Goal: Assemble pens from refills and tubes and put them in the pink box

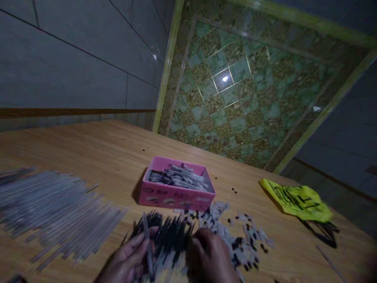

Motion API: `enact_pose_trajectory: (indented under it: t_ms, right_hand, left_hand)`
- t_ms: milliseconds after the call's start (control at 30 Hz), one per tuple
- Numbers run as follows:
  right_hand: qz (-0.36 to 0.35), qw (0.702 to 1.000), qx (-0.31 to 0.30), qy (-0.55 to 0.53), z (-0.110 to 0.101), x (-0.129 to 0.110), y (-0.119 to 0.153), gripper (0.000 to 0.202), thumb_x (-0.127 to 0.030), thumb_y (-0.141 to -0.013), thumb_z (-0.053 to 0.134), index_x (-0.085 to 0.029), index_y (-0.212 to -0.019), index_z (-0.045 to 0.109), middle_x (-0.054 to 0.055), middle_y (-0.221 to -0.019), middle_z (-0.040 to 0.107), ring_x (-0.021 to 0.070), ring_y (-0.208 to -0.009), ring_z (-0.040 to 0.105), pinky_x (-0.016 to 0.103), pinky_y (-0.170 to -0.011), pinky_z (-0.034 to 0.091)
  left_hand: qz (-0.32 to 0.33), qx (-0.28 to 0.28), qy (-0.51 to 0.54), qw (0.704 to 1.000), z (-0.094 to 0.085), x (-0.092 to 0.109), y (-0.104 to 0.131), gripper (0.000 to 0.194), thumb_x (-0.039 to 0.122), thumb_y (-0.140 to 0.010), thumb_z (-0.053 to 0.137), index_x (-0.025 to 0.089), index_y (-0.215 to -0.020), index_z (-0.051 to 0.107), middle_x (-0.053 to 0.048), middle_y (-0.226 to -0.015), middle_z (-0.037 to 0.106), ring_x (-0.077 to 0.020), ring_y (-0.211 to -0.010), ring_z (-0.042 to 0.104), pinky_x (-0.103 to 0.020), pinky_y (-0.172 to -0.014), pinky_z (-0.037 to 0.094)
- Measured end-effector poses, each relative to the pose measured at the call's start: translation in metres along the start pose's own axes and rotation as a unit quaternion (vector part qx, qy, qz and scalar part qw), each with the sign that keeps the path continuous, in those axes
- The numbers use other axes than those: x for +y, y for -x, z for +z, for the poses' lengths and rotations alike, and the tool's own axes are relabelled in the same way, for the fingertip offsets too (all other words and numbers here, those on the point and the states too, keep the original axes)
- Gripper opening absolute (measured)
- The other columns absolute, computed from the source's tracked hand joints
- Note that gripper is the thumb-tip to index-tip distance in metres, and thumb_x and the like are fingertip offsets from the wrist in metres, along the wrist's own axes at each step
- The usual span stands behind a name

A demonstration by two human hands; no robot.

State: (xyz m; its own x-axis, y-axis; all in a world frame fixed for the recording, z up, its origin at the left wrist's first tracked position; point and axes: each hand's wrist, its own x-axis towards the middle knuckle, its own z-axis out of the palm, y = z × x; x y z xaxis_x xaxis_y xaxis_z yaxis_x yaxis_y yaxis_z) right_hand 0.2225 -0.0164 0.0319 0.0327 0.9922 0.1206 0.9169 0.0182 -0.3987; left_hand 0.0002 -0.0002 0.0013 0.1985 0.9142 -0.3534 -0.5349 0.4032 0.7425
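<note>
Through the head camera I had both hands at the near edge of the view, working low over a wood-grain table (103, 145). My left hand (126, 257) gripped a slim clear plastic tube (148, 245) between thumb and fingers, the tube standing steeply with its top tipped slightly to the left. My right hand (210, 255) was curled, knuckles up, with its fingers bent under; I could not tell whether they pinched anything. Between the hands, and partly behind them, lay a heap of slender black sticks (173, 234), mostly pointing away from me.

Just beyond the heap sat an open pink cardboard box (176, 199) with dark print on its near wall, holding a loose pile of whitish pen-like sticks (179, 177) with dark ends. A broad spread of clear tubes (50, 202) lay to the left, roughly parallel. Around the right hand were scattered small translucent pieces (218, 220) and short black plugs (237, 243). Well off to the right I saw a crumpled yellow plastic bag (297, 200) with black lettering. Patterned green tiles (226, 98) stood past the table's far edge.
</note>
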Motion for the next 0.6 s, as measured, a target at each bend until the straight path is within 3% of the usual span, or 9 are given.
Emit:
enact_pose_trajectory:
  t_ms: [100,200,367,600]
  right_hand:
    - [0.018,0.996,0.041,0.072,-0.010,0.026,-0.005,0.018,-0.008,-0.074,0.046,-0.020,-0.073,0.060,0.004,-0.078,0.063,0.0167,-0.071,0.057,0.023,-0.058,0.031]
    - [0.007,0.991,0.050,0.121,-0.011,0.039,-0.007,0.035,0.001,-0.064,0.044,-0.021,-0.083,0.063,0.005,-0.085,0.061,0.0175,-0.077,0.057,0.023,-0.061,0.032]
    - [0.009,0.989,0.040,0.144,-0.008,0.037,-0.006,0.028,-0.003,-0.063,0.047,-0.019,-0.079,0.064,0.007,-0.084,0.060,0.0182,-0.077,0.056,0.024,-0.060,0.031]
    - [-0.005,0.993,0.045,0.105,-0.007,0.026,-0.007,0.026,-0.004,-0.067,0.045,-0.022,-0.076,0.061,0.003,-0.083,0.059,0.0167,-0.077,0.056,0.023,-0.062,0.031]
  left_hand:
    - [0.002,-0.005,-0.007,1.000,0.001,0.001,0.001,0.041,0.035,-0.061,0.074,0.019,-0.098,0.069,0.001,-0.059,0.060,-0.0100,-0.050,0.052,-0.018,-0.044,0.041]
    - [-0.001,-0.014,-0.008,1.000,0.002,0.001,0.001,0.042,0.036,-0.058,0.075,0.018,-0.096,0.071,0.002,-0.057,0.058,-0.0072,-0.046,0.048,-0.017,-0.042,0.039]
    - [-0.010,-0.005,-0.046,0.999,0.000,0.001,-0.001,0.043,0.041,-0.057,0.075,0.019,-0.094,0.072,0.002,-0.053,0.056,-0.0036,-0.040,0.042,-0.014,-0.036,0.030]
    - [-0.003,-0.041,-0.071,0.997,0.001,0.000,-0.002,0.043,0.045,-0.057,0.073,0.018,-0.091,0.072,0.003,-0.051,0.052,0.0002,-0.033,0.032,-0.013,-0.033,0.020]
